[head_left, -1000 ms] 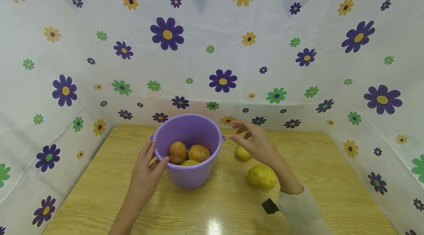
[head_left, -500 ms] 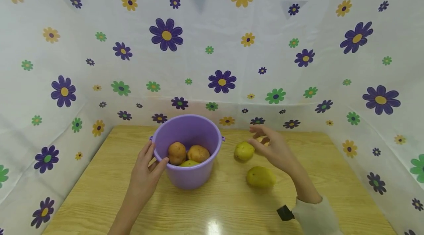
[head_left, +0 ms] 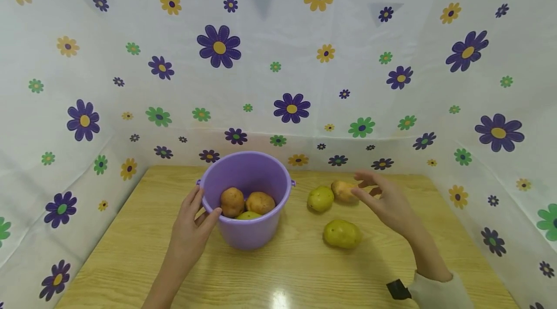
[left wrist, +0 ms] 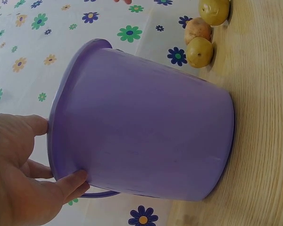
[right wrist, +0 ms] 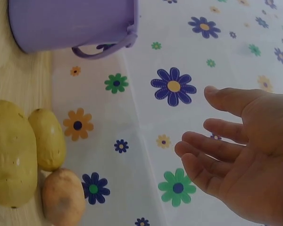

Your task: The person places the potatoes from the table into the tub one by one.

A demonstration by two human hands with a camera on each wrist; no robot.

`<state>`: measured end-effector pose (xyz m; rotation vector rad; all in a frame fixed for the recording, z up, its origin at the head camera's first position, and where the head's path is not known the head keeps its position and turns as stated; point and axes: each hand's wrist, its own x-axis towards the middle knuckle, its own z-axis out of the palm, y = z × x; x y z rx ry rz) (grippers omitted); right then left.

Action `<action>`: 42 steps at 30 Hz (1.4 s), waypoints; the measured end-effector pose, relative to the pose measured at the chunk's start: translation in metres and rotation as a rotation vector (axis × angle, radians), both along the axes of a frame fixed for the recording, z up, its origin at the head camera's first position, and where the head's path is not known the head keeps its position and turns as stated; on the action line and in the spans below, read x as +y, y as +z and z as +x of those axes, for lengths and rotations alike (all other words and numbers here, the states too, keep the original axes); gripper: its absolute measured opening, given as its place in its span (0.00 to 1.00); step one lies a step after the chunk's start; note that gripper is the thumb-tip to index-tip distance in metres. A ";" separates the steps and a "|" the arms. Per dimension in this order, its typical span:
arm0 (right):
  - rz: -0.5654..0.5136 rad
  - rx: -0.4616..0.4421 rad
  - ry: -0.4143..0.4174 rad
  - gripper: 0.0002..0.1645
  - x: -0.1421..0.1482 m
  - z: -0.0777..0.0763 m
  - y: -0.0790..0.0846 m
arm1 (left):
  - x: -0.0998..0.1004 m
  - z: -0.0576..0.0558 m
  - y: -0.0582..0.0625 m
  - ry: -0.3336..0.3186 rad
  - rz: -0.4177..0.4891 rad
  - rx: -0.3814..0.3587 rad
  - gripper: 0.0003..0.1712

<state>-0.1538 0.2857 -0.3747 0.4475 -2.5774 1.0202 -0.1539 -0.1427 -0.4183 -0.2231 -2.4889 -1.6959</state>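
A purple bucket (head_left: 250, 234) stands upright on the table, with two brown potatoes (head_left: 260, 201) and a yellow-green potato (head_left: 249, 215) inside. My left hand (head_left: 190, 231) holds its rim at the near left, thumb and fingers spread along the edge. Over the table at the right, my right hand (head_left: 393, 207) hovers with relaxed fingers and nothing in them. Close to its fingertips lies a light brown potato (head_left: 344, 191). Beside that one sits a small yellow-green potato (head_left: 320, 199), and nearer to me lies a larger one (right wrist: 12, 155).
The wooden table (head_left: 278, 275) is enclosed by white cloth (head_left: 261, 81) printed with flowers, at the back and both sides. A purple handle (right wrist: 104, 52) hangs at the bucket's far side. A small black device (head_left: 398, 289) shows at the right sleeve.
My right hand has moved away from the bucket to the right, past the small yellow-green potato, uncovering the light brown potato. My left hand and the bucket have stayed in place.
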 end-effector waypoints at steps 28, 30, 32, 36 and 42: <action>0.029 -0.032 -0.016 0.24 0.027 0.017 -0.025 | 0.000 0.001 0.001 -0.005 -0.013 0.000 0.45; 0.031 -0.060 -0.012 0.24 0.028 0.018 -0.031 | 0.000 0.001 0.001 -0.005 -0.013 -0.002 0.46; 0.033 -0.088 -0.009 0.25 0.029 0.018 -0.038 | 0.000 0.001 0.002 -0.005 -0.013 -0.005 0.46; 0.034 -0.138 0.011 0.26 0.031 0.018 -0.053 | 0.000 0.002 0.003 -0.006 -0.013 -0.013 0.46; 0.027 -0.244 0.040 0.30 0.031 0.018 -0.074 | 0.000 0.002 0.004 -0.007 -0.008 -0.017 0.46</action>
